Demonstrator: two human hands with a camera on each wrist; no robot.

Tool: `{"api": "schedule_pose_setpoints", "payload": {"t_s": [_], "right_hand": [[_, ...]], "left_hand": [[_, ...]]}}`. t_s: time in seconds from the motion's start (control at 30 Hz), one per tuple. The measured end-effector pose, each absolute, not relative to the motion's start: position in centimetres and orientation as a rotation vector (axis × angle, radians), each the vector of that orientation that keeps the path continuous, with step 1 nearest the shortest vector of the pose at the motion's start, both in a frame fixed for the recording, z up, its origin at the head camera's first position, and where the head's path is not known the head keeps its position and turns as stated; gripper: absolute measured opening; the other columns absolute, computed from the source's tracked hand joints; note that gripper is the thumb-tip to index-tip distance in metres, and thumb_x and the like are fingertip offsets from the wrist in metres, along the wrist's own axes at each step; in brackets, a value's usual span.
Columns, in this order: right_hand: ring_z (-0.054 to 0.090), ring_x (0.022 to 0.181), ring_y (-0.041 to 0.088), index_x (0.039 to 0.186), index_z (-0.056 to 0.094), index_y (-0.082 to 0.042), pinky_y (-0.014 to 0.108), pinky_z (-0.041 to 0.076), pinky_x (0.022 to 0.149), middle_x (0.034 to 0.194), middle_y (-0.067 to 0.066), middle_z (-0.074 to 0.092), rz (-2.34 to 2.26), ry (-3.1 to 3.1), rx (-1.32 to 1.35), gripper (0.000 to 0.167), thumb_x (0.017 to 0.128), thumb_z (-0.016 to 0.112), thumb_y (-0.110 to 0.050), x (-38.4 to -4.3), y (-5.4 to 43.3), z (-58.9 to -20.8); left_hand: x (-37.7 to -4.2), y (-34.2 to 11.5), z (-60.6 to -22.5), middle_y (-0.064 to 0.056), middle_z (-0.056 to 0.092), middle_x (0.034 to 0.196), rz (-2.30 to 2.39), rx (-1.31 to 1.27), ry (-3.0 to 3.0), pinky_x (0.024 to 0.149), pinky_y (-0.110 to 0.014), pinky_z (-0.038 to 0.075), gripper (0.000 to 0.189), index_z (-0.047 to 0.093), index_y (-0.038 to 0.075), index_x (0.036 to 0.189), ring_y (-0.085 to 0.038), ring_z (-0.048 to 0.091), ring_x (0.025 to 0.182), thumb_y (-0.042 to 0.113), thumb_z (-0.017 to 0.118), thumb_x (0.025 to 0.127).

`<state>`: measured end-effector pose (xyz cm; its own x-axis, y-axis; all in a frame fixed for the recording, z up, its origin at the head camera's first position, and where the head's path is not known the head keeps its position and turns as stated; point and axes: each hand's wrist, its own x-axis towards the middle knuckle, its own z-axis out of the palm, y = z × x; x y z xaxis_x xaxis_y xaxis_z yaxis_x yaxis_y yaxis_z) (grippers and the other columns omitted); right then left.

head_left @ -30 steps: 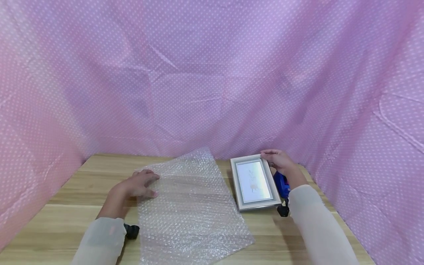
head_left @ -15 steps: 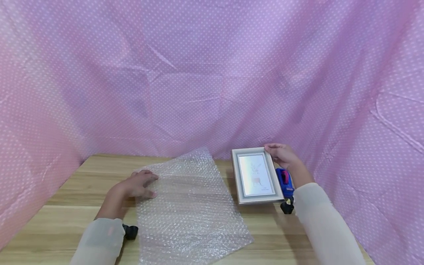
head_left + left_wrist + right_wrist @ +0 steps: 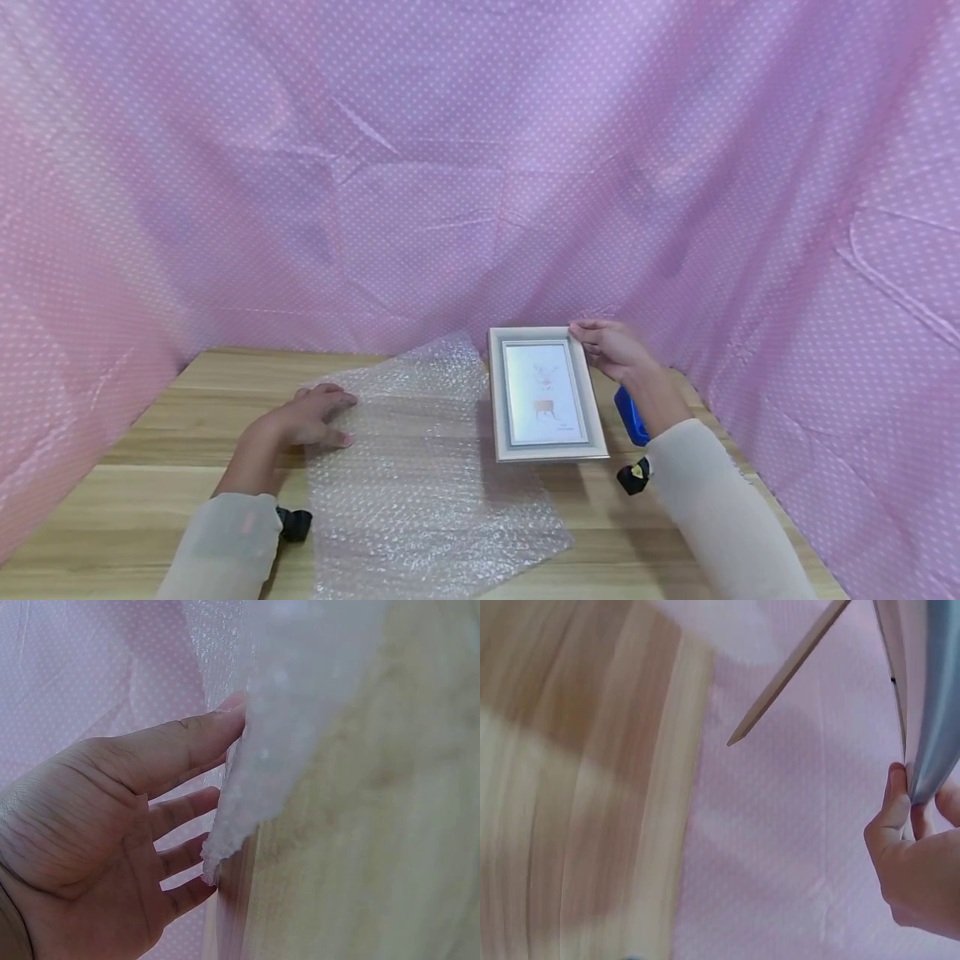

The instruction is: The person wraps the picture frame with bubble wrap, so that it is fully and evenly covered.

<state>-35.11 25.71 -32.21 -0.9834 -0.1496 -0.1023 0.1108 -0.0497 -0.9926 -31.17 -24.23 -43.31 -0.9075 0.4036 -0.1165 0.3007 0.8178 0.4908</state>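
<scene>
My right hand (image 3: 617, 354) pinches a cream picture frame (image 3: 492, 417) by its upper right corner. The frame is raised over the right edge of the bubble wrap, with its drawing facing me and a shadow below it. In the right wrist view, thumb and fingers grip the frame's corner (image 3: 934, 712), and a thin support leg (image 3: 787, 675) sticks out behind it. A clear sheet of bubble wrap (image 3: 405, 483) lies spread on the table. On its left edge rests my left hand (image 3: 307, 417), fingers spread and loosely bent; the left wrist view shows the fingertips touching the wrap (image 3: 262, 750).
A blue plastic object (image 3: 632, 415) sits on the wooden table (image 3: 135, 500) under my right forearm, partly hidden by it. Pink dotted cloth (image 3: 450, 208) hangs along the back and both sides. Each wrist carries a small black camera (image 3: 295, 525).
The picture frame has been lifted and then carried left, from beside the bubble wrap to above its right edge. My left hand stays almost still on the wrap.
</scene>
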Motion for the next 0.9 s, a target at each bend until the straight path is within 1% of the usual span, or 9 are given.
{"api": "schedule_pose_setpoints", "payload": {"t_s": [0.1,0.27,0.33,0.53,0.77,0.9], "right_hand": [[0.063,0.082,0.009,0.12,0.057,0.001,0.021,0.054,0.076,0.098,0.002,0.069,-2.181,1.99,-0.02,0.02,0.102,0.062,-0.006,-34.6,24.0,-32.3],[0.062,0.079,0.009,0.119,0.058,0.001,0.021,0.054,0.075,0.093,0.001,0.069,-2.222,1.933,0.04,0.02,0.101,0.063,-0.006,-33.7,20.9,-32.5],[0.065,0.081,0.011,0.118,0.06,0.002,0.022,0.055,0.075,0.092,0.001,0.07,-2.241,1.909,0.063,0.019,0.101,0.064,-0.005,-33.3,19.7,-32.7],[0.066,0.082,0.013,0.111,0.064,-0.001,0.025,0.055,0.075,0.089,0.001,0.071,-2.26,1.868,0.084,0.011,0.1,0.064,-0.004,-32.5,16.9,-33.6],[0.068,0.083,0.016,0.116,0.065,0.003,0.027,0.056,0.077,0.092,0.004,0.072,-2.251,1.852,0.125,0.019,0.098,0.066,-0.003,-31.8,14.2,-35.1],[0.067,0.08,0.016,0.115,0.065,0.004,0.026,0.055,0.074,0.09,0.004,0.072,-2.233,1.851,0.121,0.019,0.098,0.065,-0.004,-31.4,12.8,-35.9]], "left_hand": [[-31.1,-24.3,-43.3,-0.03,0.033,0.155,0.701,0.555,2.787,0.104,-0.074,0.034,0.073,0.056,0.008,0.146,-0.056,0.027,0.137,0.041,0.081,0.086],[-31.1,-24.2,-43.3,-0.029,0.033,0.156,0.704,0.543,2.782,0.105,-0.074,0.033,0.073,0.055,0.009,0.146,-0.055,0.026,0.138,0.042,0.081,0.086],[-31.1,-24.2,-43.3,-0.029,0.033,0.156,0.705,0.535,2.781,0.105,-0.074,0.033,0.073,0.055,0.009,0.146,-0.055,0.026,0.139,0.042,0.081,0.086],[-31.0,-24.1,-43.4,-0.027,0.033,0.157,0.712,0.521,2.787,0.105,-0.074,0.034,0.074,0.056,0.01,0.146,-0.053,0.027,0.139,0.043,0.082,0.085],[-30.9,-24.0,-43.4,-0.028,0.034,0.156,0.721,0.522,2.793,0.104,-0.073,0.036,0.074,0.057,0.01,0.145,-0.053,0.029,0.137,0.042,0.083,0.084],[-31.0,-23.9,-43.3,-0.028,0.036,0.155,0.715,0.523,2.8,0.105,-0.072,0.036,0.073,0.057,0.009,0.145,-0.052,0.03,0.137,0.041,0.083,0.084]]}}
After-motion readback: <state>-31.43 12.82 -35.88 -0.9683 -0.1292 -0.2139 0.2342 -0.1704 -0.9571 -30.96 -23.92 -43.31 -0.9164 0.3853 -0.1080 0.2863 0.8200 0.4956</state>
